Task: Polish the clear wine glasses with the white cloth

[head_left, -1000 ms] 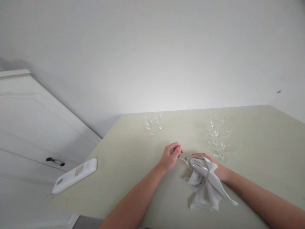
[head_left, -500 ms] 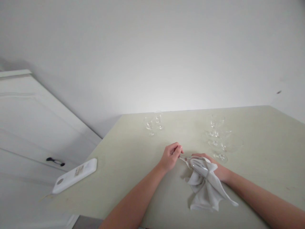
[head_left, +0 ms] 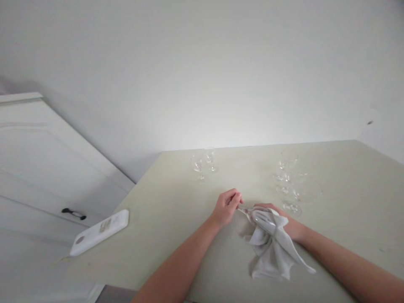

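My left hand point(head_left: 229, 205) is closed around the stem end of a stemmed glass point(head_left: 264, 221), which lies tilted on its side with its bowl toward the right. A pale grey cloth point(head_left: 274, 254) wraps the bowl and hangs down in folds toward me. Behind the cloth, my right hand point(head_left: 288, 225) curls round the bowl; most of its fingers are hidden. Just past my right hand stands a group of several clear stemmed glasses point(head_left: 292, 191), close together.
Two more clear glasses, a wider one point(head_left: 198, 164) and a narrower one point(head_left: 210, 158), stand at the table's back left. A white oblong device point(head_left: 101, 231) lies near the left edge of the pale table point(head_left: 158, 210). A white cabinet point(head_left: 41, 168) stands at left, below a white wall.
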`<state>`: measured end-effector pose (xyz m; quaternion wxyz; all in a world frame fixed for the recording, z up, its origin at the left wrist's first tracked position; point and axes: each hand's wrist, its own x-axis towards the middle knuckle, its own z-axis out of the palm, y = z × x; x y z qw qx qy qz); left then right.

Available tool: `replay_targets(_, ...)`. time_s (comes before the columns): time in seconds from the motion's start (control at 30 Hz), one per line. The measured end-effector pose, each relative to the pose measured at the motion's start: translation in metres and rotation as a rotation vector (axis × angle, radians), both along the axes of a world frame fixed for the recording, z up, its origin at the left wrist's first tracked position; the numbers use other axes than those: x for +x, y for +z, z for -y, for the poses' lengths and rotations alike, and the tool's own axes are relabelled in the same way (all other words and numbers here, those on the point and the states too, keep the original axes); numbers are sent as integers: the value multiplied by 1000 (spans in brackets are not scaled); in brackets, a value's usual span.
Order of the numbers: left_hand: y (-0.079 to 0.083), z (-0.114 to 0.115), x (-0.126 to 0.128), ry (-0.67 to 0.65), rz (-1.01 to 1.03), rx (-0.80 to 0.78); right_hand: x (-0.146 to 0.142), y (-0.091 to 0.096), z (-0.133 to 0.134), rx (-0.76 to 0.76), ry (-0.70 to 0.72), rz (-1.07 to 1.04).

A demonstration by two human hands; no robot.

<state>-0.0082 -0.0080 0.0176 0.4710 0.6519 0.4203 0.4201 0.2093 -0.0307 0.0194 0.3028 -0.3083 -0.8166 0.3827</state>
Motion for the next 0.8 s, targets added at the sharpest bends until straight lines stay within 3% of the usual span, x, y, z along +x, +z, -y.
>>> replay_targets(0.33, -3, -2, -1, -19, 20, -13, 1, -4, 0, 39, -70, 77)
replay_targets(0.67, -2, -2, -1, -8, 5, -24, -1, -3, -1, -129, -4, -19)
replay_targets(0.8, -2, -2, -1, -11, 2, -22, 0, -5, -2, -45, -9, 22)
